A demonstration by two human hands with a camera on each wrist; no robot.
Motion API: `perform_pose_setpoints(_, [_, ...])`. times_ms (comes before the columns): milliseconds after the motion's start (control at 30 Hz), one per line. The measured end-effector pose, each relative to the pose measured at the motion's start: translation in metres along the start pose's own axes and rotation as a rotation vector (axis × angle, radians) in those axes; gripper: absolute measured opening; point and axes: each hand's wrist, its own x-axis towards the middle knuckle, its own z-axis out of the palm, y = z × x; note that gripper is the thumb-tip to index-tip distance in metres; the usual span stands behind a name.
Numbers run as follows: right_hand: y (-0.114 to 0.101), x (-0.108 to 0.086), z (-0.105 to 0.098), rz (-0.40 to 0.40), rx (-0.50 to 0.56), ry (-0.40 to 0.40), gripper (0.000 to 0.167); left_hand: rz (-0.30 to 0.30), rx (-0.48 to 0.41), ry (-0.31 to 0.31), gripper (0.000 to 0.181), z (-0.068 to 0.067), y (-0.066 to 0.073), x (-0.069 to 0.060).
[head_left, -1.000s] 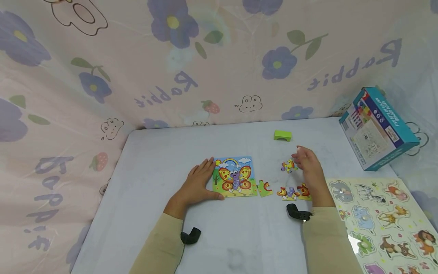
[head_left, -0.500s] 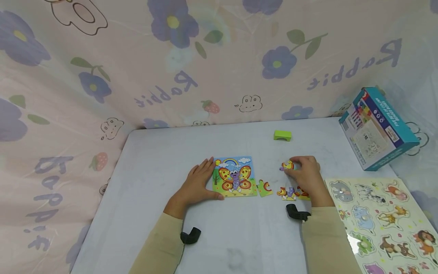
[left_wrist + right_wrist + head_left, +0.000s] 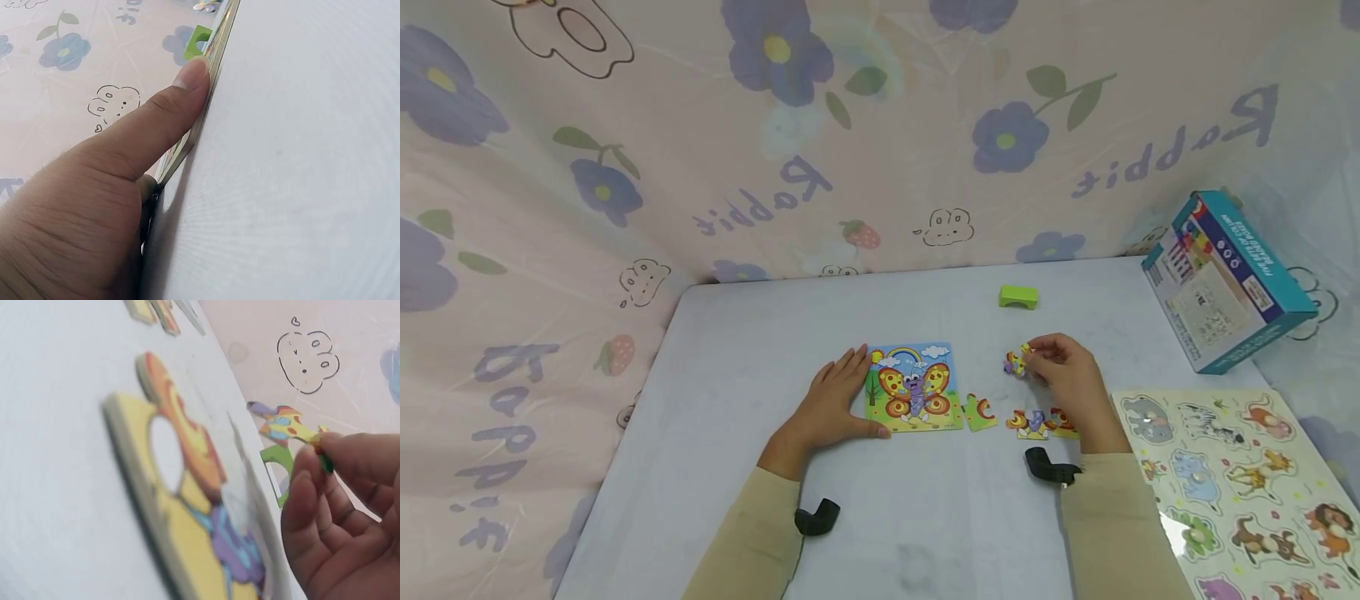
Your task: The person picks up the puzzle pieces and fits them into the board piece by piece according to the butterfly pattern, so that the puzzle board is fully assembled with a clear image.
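Note:
A square butterfly puzzle (image 3: 913,392) lies flat on the table. My left hand (image 3: 829,398) rests against its left side, fingers extended along the edge. In the left wrist view the thumb (image 3: 162,112) lies straight along the board's edge. My right hand (image 3: 1067,367) pinches a yellow, red and purple jigsaw piece (image 3: 1016,363) between thumb and fingertips. The right wrist view shows that piece (image 3: 290,425) raised off the table. Below it lie a butterfly-body piece (image 3: 1030,424) and an orange-red piece (image 3: 1064,422), partly hidden by the hand. A green-yellow piece (image 3: 978,412) lies beside the puzzle's right edge.
A green arch block (image 3: 1018,297) stands near the table's back edge. At the right, a teal box (image 3: 1228,283) leans near the curtain (image 3: 910,150). An animal board (image 3: 1240,492) covers the table's right front.
My right hand came down to the jigsaw piece, took it between thumb and fingers and lifted it, tilting it and shifting slightly left. The left hand stayed in place.

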Motion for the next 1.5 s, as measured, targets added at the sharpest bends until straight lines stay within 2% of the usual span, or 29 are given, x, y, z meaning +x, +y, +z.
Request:
perform_pose_setpoints(233, [-0.003,0.001,0.009,-0.046,0.213,-0.082,0.038,0.012,-0.010,0.009,0.137,-0.002,0.001,0.000])
perform_pose_setpoints(467, [-0.012,-0.002,0.025,-0.043,0.300,-0.152,0.039,0.007,-0.010,0.007,0.137,-0.002,0.002,0.000])
perform_pose_setpoints(933, [-0.024,-0.011,0.068,-0.095,0.244,-0.247,0.030,-0.006,-0.010,0.003,0.137,-0.003,0.003,0.000])
perform_pose_setpoints(1300, [-0.025,-0.015,0.089,-0.103,0.185,-0.289,0.027,0.003,-0.020,0.014,0.137,-0.002,0.002,-0.001])
perform_pose_setpoints(1500, [-0.028,-0.019,0.093,-0.106,0.157,-0.281,0.029,0.014,-0.024,0.020,0.137,-0.003,0.003,-0.001])
